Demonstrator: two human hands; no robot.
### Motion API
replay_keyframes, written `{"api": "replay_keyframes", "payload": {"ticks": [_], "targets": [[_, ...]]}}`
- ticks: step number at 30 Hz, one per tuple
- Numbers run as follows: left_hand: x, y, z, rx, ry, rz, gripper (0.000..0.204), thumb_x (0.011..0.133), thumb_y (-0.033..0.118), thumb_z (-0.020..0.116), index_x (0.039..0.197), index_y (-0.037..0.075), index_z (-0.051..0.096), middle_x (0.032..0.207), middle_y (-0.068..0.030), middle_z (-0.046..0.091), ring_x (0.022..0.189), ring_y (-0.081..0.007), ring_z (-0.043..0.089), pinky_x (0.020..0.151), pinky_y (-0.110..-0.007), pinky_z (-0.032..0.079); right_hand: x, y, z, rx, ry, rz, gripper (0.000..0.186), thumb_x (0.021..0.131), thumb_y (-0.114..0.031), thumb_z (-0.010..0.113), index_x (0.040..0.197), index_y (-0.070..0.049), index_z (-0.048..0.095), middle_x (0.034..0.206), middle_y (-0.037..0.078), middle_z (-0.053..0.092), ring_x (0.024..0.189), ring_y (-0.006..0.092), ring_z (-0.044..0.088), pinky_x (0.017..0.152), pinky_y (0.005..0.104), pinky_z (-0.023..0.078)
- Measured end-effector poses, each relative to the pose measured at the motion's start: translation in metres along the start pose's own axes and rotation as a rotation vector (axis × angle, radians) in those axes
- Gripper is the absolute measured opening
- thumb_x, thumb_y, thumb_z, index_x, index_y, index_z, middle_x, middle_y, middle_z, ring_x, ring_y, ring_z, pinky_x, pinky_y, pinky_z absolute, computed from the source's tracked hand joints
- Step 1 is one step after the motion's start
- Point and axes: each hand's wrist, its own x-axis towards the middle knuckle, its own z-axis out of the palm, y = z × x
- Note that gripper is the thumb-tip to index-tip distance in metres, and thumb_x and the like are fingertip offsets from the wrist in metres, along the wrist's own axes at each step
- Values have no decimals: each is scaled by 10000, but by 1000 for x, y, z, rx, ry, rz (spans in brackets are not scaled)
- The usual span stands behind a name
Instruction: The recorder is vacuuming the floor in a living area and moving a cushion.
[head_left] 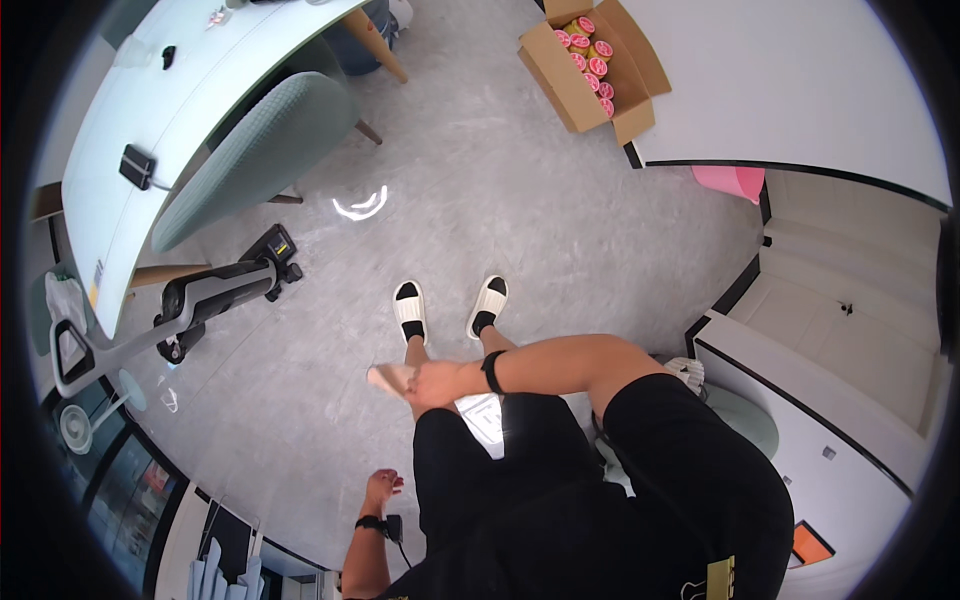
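My right hand (432, 382), with a black strap on the forearm, reaches across my legs with fingers closed on a pale beige, blurred thing (388, 376); I cannot make out what it is. A shiny white patterned item (482, 425) shows between my thighs, just below that hand. My left hand (384, 484) hangs lower, beside my black shorts, its fingers loosely bent and apart with nothing visible in them. A small black device (394, 528) is strapped at that wrist. My feet wear cream slides (488, 305) over black socks.
An upright vacuum (215, 290) stands left, near a glass-topped desk (115, 230), green chair (255, 150) and white fan (78, 425). An open carton of pink-lidded jars (540, 60), a pink bin (728, 178) and white cabinetry (790, 60) are at upper right. A green seat (745, 425) is at my right.
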Motion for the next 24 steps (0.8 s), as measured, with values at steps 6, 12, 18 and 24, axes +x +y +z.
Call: {"api": "replay_keyframes", "payload": {"ticks": [6, 12, 18, 24], "targets": [[25, -8, 21, -63, -3, -70, 274, 942, 188, 509, 1099, -29, 567, 910, -166, 689, 788, -257, 685, 650, -411, 585, 41, 24, 20, 72, 48, -225, 145, 808, -196, 529, 834, -62, 575, 664, 103, 599, 606, 299, 634, 556, 412, 505], [49, 12, 30, -122, 68, 4, 264, 950, 176, 510, 1102, -36, 550, 885, -171, 682, 764, -256, 685, 624, -393, 584, 43, 52, 27, 169, -141, -85, 158, 810, -218, 568, 823, -67, 615, 646, 98, 635, 598, 311, 633, 533, 430, 491], [44, 95, 55, -189, 42, 152, 287, 969, 215, 511, 1122, -24, 546, 893, -162, 683, 776, -236, 678, 657, -359, 569, 36, 64, 28, 108, -253, 238, 230, 836, -187, 534, 931, -29, 672, 761, 103, 697, 715, 268, 687, 624, 396, 536], [45, 94, 55, -138, 68, 103, 276, 964, 187, 494, 1132, -25, 548, 902, -158, 683, 772, -240, 679, 650, -350, 563, 32, 98, 36, 28, -134, 146, 204, 813, -173, 545, 897, -10, 634, 662, 98, 663, 613, 280, 664, 503, 409, 492]]}}
